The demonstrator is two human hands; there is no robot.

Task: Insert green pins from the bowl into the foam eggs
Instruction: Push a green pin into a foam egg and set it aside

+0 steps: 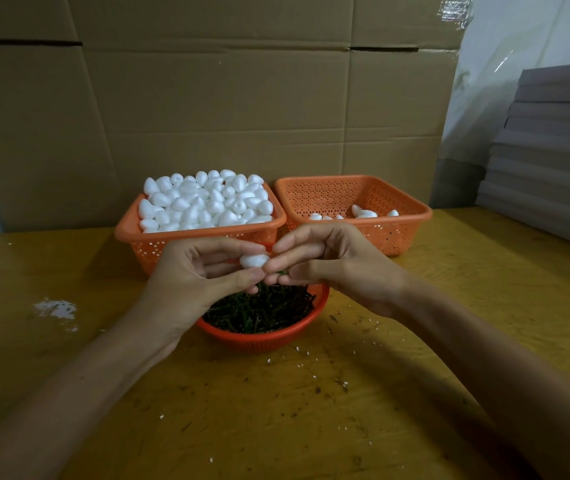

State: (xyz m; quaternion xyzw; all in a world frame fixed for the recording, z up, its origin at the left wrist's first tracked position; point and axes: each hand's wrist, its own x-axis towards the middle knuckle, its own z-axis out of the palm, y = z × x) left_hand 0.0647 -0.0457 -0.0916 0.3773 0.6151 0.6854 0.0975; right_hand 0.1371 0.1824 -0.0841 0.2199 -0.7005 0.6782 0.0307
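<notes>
Bench [311,410]: yellowish wood, scuffed, flecked with white crumbs and dark specks. Landmark: bowl [262,339], round, orange-red perforated plastic, at mid-bench. Well left of the bowl: a smear of white foam scraps [55,310] on the wood. Behind the bowl and to its left: left basket [131,233], rectangular orange plastic with punched holes, heaped above its rim with loose eggs [203,202], white, matte, fine-grained foam, rounded with one narrower end. Just above the bowl's left edge: left hand [186,285], grip pinching one foam egg [254,260] between thumb and curled fingers, the egg lying sideways. In the bowl: green pins [259,311], a dense tangle of thin dark green sticks filling it nearly to the rim. Just above the bowl's right edge: right hand [339,268], grip pressed together at the fingertips on a single pin [281,271], only a green sliver of it showing, right at the held egg's end. Behind the bowl and to its right: right basket [415,216], same make, touching the left basket, with a few eggs [365,213] on its floor. Far right of the bowl: stacked boards [546,150], flat, grey. Behind the bowl: cardboard wall [207,98], brown, creased.
</notes>
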